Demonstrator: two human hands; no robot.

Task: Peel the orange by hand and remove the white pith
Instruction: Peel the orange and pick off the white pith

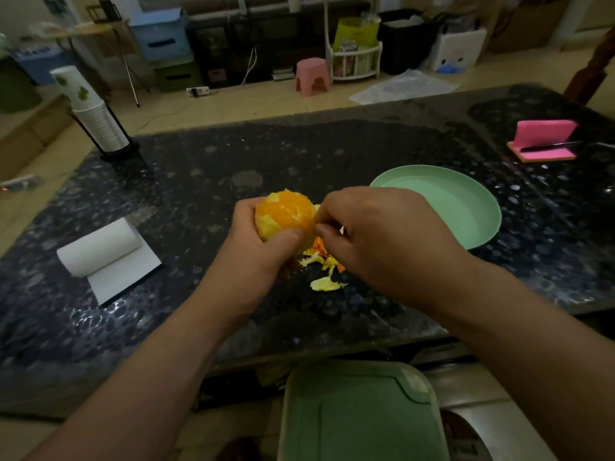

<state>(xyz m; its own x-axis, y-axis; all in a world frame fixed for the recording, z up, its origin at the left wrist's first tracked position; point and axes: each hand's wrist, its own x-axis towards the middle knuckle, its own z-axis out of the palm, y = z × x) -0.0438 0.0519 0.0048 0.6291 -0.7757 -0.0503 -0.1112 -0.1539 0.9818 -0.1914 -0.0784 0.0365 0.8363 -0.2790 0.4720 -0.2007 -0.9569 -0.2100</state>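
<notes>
Nearest the lens, a green bin lid (pixel 359 410) below the tabletop (pixel 199 181) edge, forearms reaching over it. Far left, a stack of cups (pixel 96 124); nearer, a paper roll (pixel 100 247) partly unrolled on the dark stone. Centre, left hand (pixel 256 247) clenched round the orange (pixel 286 212), held just above the tabletop, mostly bare flesh with pale pith patches on its left side. Right hand (pixel 382 234) touching the fruit's right edge, fingertips pinched, apparently on a shred of pith, too small to confirm. Beneath, peel scraps (pixel 324 271) scattered on the stone. Right, a green plate (pixel 466 207); far right, a pink sponge (pixel 542 141). Risks, as a judgement: squeezing too hard and bursting segments; nails digging into flesh rather than pith; juice making the grip slip; scraps swept off the edge.
</notes>
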